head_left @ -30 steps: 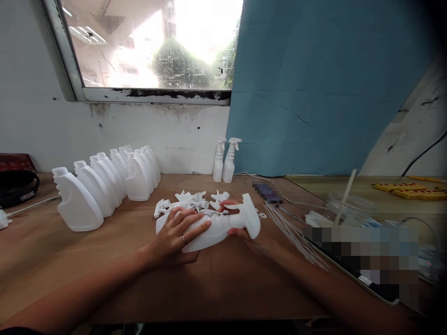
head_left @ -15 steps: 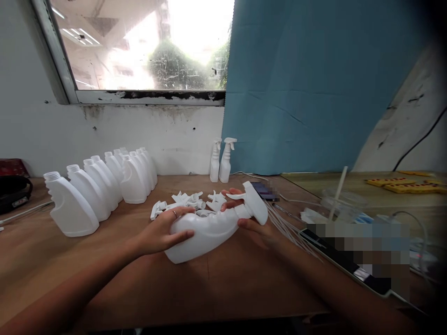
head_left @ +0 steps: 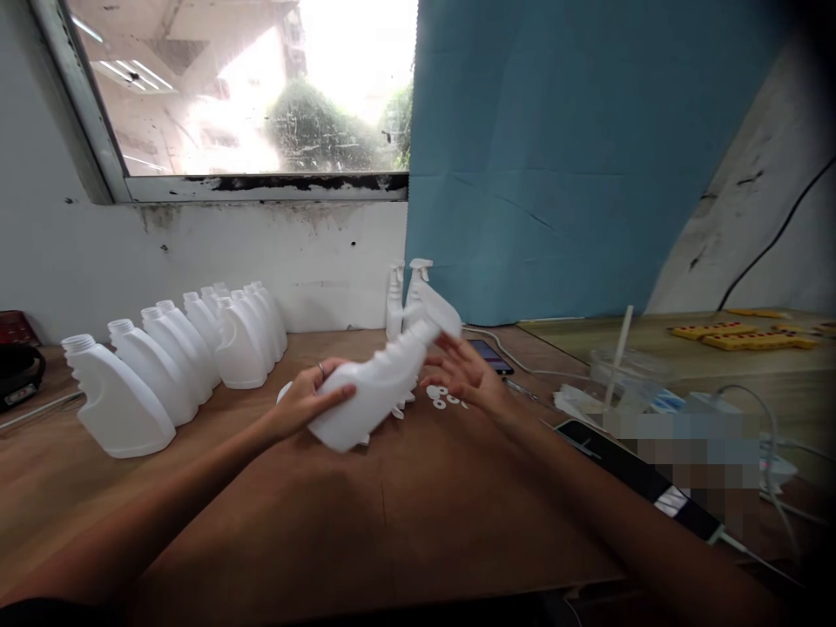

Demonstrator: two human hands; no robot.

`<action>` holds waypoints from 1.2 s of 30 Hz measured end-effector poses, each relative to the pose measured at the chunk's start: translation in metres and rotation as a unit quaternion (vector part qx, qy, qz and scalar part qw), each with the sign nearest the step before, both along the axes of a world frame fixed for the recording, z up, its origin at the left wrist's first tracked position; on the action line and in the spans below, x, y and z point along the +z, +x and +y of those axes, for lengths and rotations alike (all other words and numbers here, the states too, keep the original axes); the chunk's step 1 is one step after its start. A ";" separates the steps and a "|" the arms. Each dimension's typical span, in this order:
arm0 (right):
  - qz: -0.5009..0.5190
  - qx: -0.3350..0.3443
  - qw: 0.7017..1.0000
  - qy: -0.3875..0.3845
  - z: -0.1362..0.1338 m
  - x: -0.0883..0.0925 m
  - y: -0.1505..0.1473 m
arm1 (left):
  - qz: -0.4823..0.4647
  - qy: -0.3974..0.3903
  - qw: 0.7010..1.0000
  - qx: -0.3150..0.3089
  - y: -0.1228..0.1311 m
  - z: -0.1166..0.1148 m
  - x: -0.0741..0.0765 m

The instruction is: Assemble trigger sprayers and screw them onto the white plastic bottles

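Observation:
A white spray bottle [head_left: 375, 387] is held tilted above the table, its trigger head [head_left: 441, 309] up and to the right. My left hand [head_left: 309, 399] grips the body near the base, thumb on the near side. Close by the neck, my right hand [head_left: 475, 380] has its fingers spread. Its fingertips reach the collar, but blur hides whether they touch. Loose white trigger heads [head_left: 400, 409] lie partly hidden behind the bottle. Several small white rings [head_left: 441, 396] rest on the table below my right hand.
Rows of white bottles without tops [head_left: 124, 401] stand at the left. Two bottles with spray heads [head_left: 394, 300] stand against the wall. At the right are a phone [head_left: 489, 357], a cup with a straw [head_left: 623, 374], cables and a dark device [head_left: 607, 457].
The bottle has tipped more upright, its head rising and moving left. My right hand has loosened from around the neck and spread its fingers. My left hand keeps its grip.

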State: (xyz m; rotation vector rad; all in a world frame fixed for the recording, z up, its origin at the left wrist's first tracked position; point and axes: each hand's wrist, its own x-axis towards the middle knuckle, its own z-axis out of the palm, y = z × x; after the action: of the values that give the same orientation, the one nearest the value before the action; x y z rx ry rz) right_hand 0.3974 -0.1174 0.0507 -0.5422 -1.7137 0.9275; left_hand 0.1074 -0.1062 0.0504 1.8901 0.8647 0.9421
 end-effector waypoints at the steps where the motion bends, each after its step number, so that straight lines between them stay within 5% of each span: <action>1: -0.029 -0.023 0.999 0.020 0.007 -0.002 0.007 | -0.029 0.014 0.999 0.036 0.001 0.015 0.004; 4: -0.179 -0.118 0.975 0.053 0.025 -0.011 0.030 | -0.075 0.074 0.976 0.190 0.009 0.073 0.014; 7: -0.381 -0.170 0.905 0.076 0.035 -0.024 0.047 | -0.065 0.071 0.959 0.265 0.029 0.136 0.017; 10: -0.492 -0.158 0.849 0.108 0.038 -0.034 0.051 | -0.021 0.040 0.944 0.328 0.055 0.185 0.007; 14: -0.530 -0.124 0.834 0.094 0.035 -0.035 0.049 | 0.049 -0.003 0.930 0.365 0.092 0.223 -0.013; 23: -0.570 -0.078 0.816 0.042 0.026 -0.029 0.046 | 0.127 -0.003 0.914 0.385 0.141 0.259 -0.027; 36: -0.602 -0.071 0.793 0.052 0.020 -0.024 0.042 | 0.159 -0.006 0.910 0.383 0.150 0.258 -0.036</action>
State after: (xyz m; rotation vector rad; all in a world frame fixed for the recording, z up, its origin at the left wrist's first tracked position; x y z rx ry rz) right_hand 0.4390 -0.0970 0.0267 -1.3504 -2.7579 0.2970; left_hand 0.2570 0.1517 0.0146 1.7200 1.8882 1.0682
